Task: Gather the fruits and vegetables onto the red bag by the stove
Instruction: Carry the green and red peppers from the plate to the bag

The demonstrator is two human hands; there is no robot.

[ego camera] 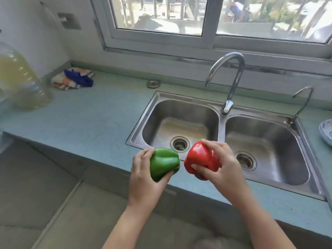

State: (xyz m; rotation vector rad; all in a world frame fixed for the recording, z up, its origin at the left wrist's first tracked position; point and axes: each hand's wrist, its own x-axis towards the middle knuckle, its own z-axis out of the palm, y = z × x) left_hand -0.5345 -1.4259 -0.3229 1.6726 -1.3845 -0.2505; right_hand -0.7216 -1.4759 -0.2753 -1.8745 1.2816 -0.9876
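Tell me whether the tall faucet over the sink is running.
Off. No stream falls from the tall faucet spout, and the sink basins below hold no pooled water.

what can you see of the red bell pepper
The red bell pepper is glossy, smooth and lobed, apparently whole. The right hand grips it in mid-air, fingers over the top, thumb across its near side, above the front rim of the steel sink. A narrow gap separates it from the green bell pepper.
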